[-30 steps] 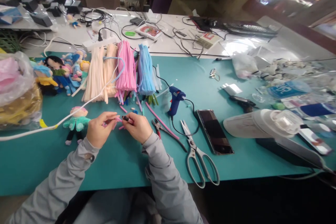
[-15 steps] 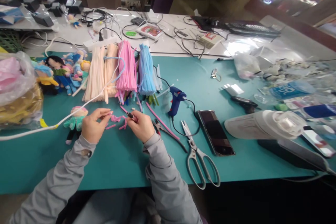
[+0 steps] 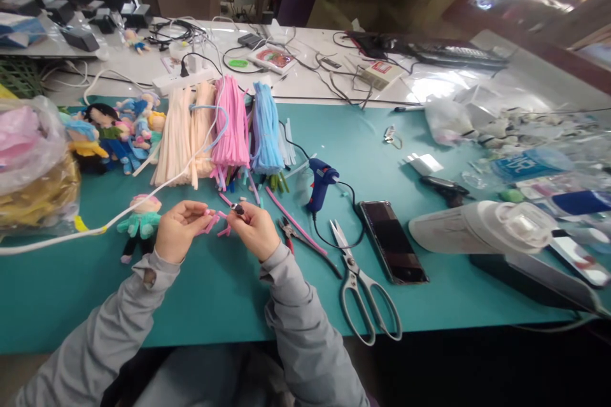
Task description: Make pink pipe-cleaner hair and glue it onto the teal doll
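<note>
My left hand (image 3: pixel 177 229) pinches a small pink piece, apparently cut pipe cleaner, between thumb and forefinger. My right hand (image 3: pixel 259 229) is closed round a short black pen-like tool (image 3: pixel 238 209) with a light band near its end; its exact kind I cannot make out. Between the hands, short pink pipe cleaner pieces (image 3: pixel 223 229) lie on the green mat (image 3: pixel 205 305). A small doll (image 3: pixel 139 224) in a green top lies just left of my left hand. Red-handled pliers (image 3: pixel 292 234) rest to the right of my right hand, partly under a long pink pipe cleaner (image 3: pixel 291 219).
Bundles of peach (image 3: pixel 172 137), pink (image 3: pixel 231 124) and blue pipe cleaners (image 3: pixel 267 127) stand behind my hands. To the right lie a blue glue gun (image 3: pixel 321 183), scissors (image 3: pixel 351 261), a phone (image 3: pixel 392 241) and a white bottle (image 3: pixel 468 227). A white cable (image 3: pixel 57 246) crosses the left side.
My left hand has moved slightly right, closer to the pink pieces and my right hand. The black tool in my right hand has tilted a little.
</note>
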